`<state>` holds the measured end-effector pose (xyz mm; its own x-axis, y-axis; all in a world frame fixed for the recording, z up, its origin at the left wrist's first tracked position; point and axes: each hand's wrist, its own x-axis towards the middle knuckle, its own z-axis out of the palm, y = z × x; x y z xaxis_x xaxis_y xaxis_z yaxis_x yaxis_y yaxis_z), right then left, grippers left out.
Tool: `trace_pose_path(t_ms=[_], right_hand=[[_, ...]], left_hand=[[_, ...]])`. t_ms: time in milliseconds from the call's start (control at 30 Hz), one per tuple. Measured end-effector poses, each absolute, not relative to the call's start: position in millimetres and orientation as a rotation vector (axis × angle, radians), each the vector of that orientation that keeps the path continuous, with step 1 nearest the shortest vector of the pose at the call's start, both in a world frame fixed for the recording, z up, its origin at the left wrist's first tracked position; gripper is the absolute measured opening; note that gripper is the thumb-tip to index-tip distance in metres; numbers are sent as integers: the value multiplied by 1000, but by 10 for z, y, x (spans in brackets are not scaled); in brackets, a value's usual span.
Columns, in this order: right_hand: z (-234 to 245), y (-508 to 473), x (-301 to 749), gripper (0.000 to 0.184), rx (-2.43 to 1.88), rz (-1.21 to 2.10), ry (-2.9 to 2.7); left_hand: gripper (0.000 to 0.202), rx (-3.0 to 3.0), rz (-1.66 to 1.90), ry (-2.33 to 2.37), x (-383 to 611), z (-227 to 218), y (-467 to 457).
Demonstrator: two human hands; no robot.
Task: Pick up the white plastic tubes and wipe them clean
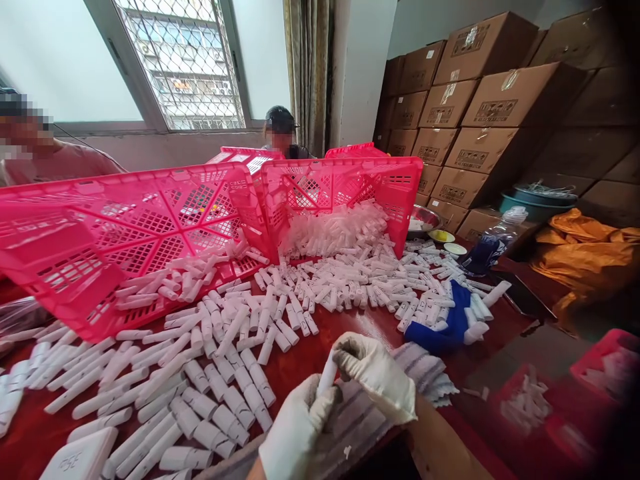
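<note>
A short white plastic tube (327, 375) stands tilted between my two gloved hands. My left hand (299, 427) grips its lower part with the thumb and fingers. The fingertips of my right hand (375, 375) pinch around its upper end, so that end is partly hidden. Below both hands lies a grey striped towel (350, 427) at the table's near edge. Many similar white tubes (225, 393) with small dark marks are spread over the red table (330, 327), on the left and ahead of my hands.
Two pink crates (190, 207) lie on their sides across the table, with tubes (340, 230) spilling out. A blue cloth (445, 327), a bottle (493, 243) and a white device with a display (80, 457) are nearby. Cardboard boxes (495, 107) are stacked behind. Two people sit opposite.
</note>
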<state>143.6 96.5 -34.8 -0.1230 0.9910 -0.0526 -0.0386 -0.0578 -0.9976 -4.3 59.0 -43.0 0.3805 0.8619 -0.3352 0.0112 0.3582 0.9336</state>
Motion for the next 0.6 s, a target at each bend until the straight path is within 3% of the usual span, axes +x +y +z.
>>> trace_pose_path(t_ms=[100, 300, 400, 467, 600], right_hand=[[-308, 930, 1415, 34, -1222, 1358, -1282], [-201, 785, 1360, 40, -1117, 1327, -1433], [-253, 685, 1541, 33, -1281, 1285, -1487], [-320, 574, 1836, 28, -1547, 1162, -1510], [-383, 361, 2508, 17, -2042, 783, -1461]], left_hand=[[28, 1406, 870, 1299, -18, -437, 594], [43, 924, 602, 860, -18, -402, 564], [42, 1146, 597, 858, -27, -429, 589], [39, 1454, 618, 1066, -103, -446, 677], [36, 1790, 632, 1920, -407, -456, 1016]])
